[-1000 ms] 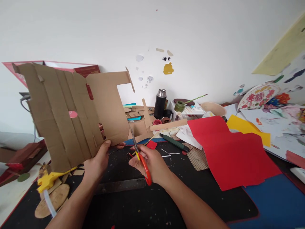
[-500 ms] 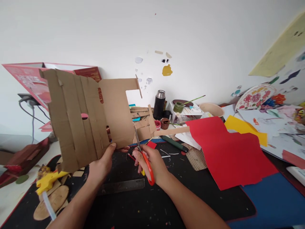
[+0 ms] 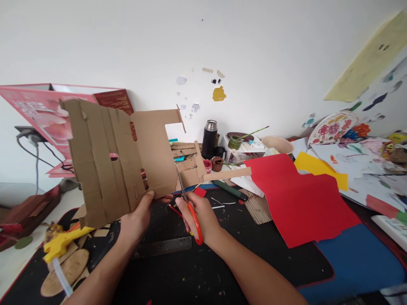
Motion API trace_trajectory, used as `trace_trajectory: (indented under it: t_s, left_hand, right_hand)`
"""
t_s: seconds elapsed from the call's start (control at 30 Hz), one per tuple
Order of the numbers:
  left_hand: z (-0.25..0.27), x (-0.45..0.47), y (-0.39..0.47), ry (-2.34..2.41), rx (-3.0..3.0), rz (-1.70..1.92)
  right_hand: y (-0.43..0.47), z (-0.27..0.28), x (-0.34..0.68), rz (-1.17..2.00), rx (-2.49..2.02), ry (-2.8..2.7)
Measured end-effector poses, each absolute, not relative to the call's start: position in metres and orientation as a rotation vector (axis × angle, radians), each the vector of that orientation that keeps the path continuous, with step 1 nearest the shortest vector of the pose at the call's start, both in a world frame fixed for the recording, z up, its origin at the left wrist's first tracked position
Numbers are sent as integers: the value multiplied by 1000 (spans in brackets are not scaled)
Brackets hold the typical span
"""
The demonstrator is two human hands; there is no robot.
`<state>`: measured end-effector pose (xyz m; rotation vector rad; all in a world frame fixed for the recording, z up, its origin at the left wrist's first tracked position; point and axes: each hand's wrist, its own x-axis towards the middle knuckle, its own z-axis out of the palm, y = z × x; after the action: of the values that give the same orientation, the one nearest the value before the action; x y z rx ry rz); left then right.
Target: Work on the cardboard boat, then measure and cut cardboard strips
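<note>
A large sheet of brown cardboard (image 3: 155, 156) stands upright above the table, left of centre, creased, slotted and notched at its top right. My left hand (image 3: 136, 216) pinches its lower edge, thumb in front, fingers mostly hidden behind. My right hand (image 3: 206, 214) is closed round the orange handle of a pair of scissors (image 3: 197, 228), whose blades point up at the sheet's lower right edge. I judge I am in the middle of trimming that edge; a further snip would call for a steady sheet and blades lined up along it. Whether the blades are parted or already biting, I cannot tell, as they look thin and overlap the card behind. Below lies a black mat (image 3: 276, 258) with a ruler (image 3: 168, 247), partly lost against it. Rightward, a red sheet (image 3: 305, 199) covers part of the mat; my forearms run out of view at the bottom.
</note>
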<state>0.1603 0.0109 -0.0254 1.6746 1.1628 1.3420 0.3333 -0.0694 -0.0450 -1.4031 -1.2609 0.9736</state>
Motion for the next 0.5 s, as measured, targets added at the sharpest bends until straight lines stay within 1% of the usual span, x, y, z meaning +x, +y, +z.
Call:
trace_trajectory:
  t_s: [0.2, 0.5]
  left_hand:
    - [-21, 165, 7, 1141, 1613, 1309]
    - [-21, 167, 8, 1176, 1622, 1353]
  right_hand:
    - [-69, -42, 334, 920, -1476, -1272]
    - [-68, -46, 332, 862, -1519, -1275]
